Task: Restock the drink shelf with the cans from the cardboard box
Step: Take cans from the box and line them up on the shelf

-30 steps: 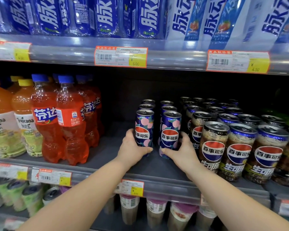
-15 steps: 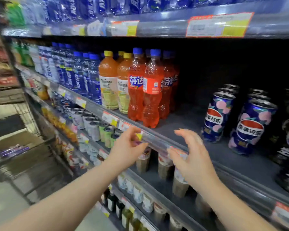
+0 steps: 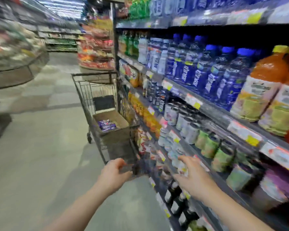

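1. Firstly, far left: a curved display counter [image 3: 15,64], heavily blurred, standing on the grey tiled floor [image 3: 40,164].
2. Dark wire shopping cart [image 3: 93,74], parked in the aisle just beside the shelving, its far end pointing away from the camera.
3. Brown cardboard box [image 3: 117,119], open-topped, sitting low inside the cart's basket.
4. Purple drink cans [image 3: 107,125], lying in the left part of the box (too blurred to count).
5. Left hand [image 3: 114,174], reaching forward near the cart's near end; fingers loosely curved, thumb apart, nothing in its grasp. Whether it touches the cart cannot be told.
6. Right hand [image 3: 195,179], palm down, fingers spread and relaxed, empty, held in front of a lower shelf edge.
7. Grey metal drink shelf [image 3: 215,112], running away along the right side in several tiers, with red-and-yellow price tags [image 3: 192,101] on its front rails.
8. Blue-capped bottles [image 3: 207,74], in upright rows on the upper visible tier.
9. Orange juice bottles [image 3: 259,90] with yellow caps, on the same tier, just right of the blue ones.
10. Green-labelled cans [image 3: 207,145], upright on the tier below.
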Demonstrator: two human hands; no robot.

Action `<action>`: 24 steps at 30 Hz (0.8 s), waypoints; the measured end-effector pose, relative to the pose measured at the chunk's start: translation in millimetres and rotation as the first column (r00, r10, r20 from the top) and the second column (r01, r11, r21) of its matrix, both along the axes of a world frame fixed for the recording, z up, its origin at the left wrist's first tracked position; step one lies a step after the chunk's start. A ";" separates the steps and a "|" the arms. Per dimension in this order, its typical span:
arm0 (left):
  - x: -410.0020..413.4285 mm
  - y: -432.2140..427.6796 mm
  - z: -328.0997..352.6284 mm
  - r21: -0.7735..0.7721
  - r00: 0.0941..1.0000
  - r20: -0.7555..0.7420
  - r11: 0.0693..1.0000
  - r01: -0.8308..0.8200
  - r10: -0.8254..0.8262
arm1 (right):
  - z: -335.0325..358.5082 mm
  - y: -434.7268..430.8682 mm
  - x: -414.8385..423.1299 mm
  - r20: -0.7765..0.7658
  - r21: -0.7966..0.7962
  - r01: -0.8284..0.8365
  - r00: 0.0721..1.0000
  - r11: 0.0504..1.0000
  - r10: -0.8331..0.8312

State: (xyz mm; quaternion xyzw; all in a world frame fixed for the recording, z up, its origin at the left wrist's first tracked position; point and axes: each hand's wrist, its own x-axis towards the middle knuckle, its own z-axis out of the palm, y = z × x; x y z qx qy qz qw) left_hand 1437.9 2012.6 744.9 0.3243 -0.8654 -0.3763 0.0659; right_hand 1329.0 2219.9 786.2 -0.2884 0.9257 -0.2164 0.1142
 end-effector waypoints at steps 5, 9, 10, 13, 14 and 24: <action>22.8 -108.3 -14.1 0.029 0.993 -0.012 0.993 -0.117 0.117 | -26.1 -118.1 -4.2 0.010 0.048 -0.093 0.996 0.995 0.092; 28.1 -167.1 -21.9 -0.002 0.988 0.055 0.990 -0.142 0.142 | -42.5 -183.7 -13.1 0.058 0.100 -0.106 0.993 0.989 0.100; 27.3 -180.7 -25.3 -0.014 0.987 0.082 0.990 -0.140 0.141 | -47.0 -197.0 -18.1 0.058 0.119 -0.114 0.992 0.986 0.108; 23.1 -219.7 -35.4 -0.030 0.978 0.127 0.987 -0.161 0.163 | -58.6 -234.7 -35.1 0.094 0.123 -0.139 0.987 0.983 0.128; 19.8 -231.6 -39.3 -0.035 0.975 0.141 0.985 -0.166 0.169 | -62.2 -246.7 -41.8 0.108 0.124 -0.141 0.986 0.982 0.128; -90.0 -382.3 -60.9 -0.093 0.953 0.263 0.987 -0.128 0.148 | -102.6 -400.8 -174.6 0.257 0.089 -0.134 0.960 0.987 0.107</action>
